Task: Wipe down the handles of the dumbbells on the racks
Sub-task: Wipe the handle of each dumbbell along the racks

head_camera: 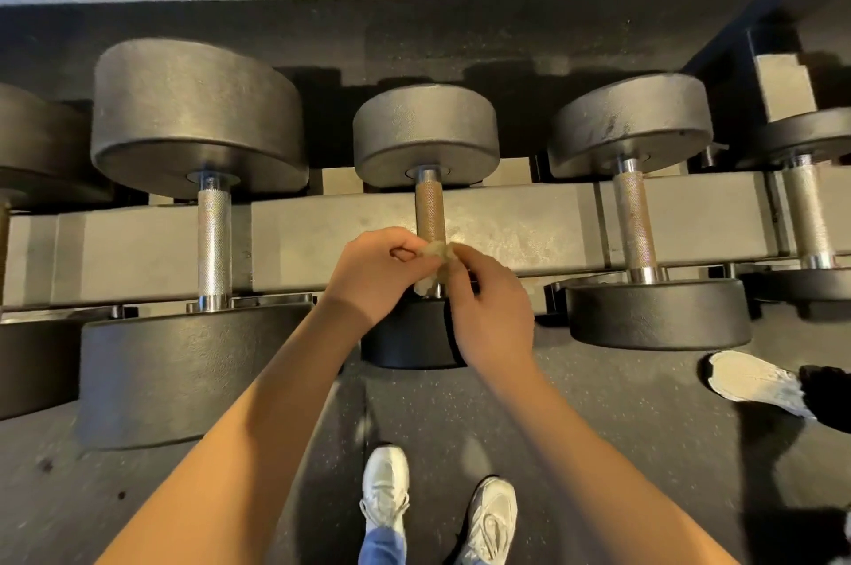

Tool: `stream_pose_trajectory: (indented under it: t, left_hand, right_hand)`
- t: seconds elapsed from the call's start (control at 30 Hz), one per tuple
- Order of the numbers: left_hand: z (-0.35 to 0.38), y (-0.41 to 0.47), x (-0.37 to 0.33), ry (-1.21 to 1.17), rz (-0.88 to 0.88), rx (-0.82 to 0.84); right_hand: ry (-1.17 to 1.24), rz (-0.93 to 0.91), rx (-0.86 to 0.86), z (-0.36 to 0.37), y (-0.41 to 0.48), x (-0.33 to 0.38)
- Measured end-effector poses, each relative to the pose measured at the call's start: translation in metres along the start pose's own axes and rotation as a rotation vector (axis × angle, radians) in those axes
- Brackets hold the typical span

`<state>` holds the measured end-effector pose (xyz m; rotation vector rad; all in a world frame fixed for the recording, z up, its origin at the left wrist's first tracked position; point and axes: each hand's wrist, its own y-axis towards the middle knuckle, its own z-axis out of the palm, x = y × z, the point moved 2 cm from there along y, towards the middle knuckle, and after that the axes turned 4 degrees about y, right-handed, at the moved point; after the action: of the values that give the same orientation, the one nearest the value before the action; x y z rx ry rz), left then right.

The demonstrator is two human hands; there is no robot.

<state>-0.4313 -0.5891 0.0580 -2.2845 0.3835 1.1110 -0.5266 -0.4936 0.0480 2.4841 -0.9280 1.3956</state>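
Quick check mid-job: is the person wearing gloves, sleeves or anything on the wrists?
No. The left hand and right hand are ungloved, with no rings visible. The left forearm and right forearm are bare down to the frame edge: no sleeves, watch or wristband in view.

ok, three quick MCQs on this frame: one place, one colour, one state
1. Where is the wipe? A on the floor; B at the near end of the middle handle; C on the upper shelf.
2. What colour is the middle handle? A brownish; B blue; C green.
3. Hands? A both empty; B only one holds the wipe; C left hand and right hand both pinch the wipe.
B: it is bunched over that end. A: rusty-looking beside the silver handle. C: fingers of both curl on it.
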Motion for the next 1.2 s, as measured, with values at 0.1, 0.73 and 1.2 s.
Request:
stream_pose_trajectory:
  t: [0.1, 0.73, 1.2]
  left_hand:
    - [-0.004, -0.003, -0.011, -0.059, 0.053, -0.005]
    - [-0.05, 0.045, -0.015, 0.384, 0.366, -0.251]
    - [-0.058, 0.05, -0.012, 0.4, 0.423, -0.229]
  right_hand:
    - [0.18, -0.014, 0.107, -0.008, 0.01, 0.004]
    - [0.02, 0.125, 0.142, -0.001, 0.053, 0.008]
    - [0.252, 0.189, -0.191, 0.022, 0.097, 0.024]
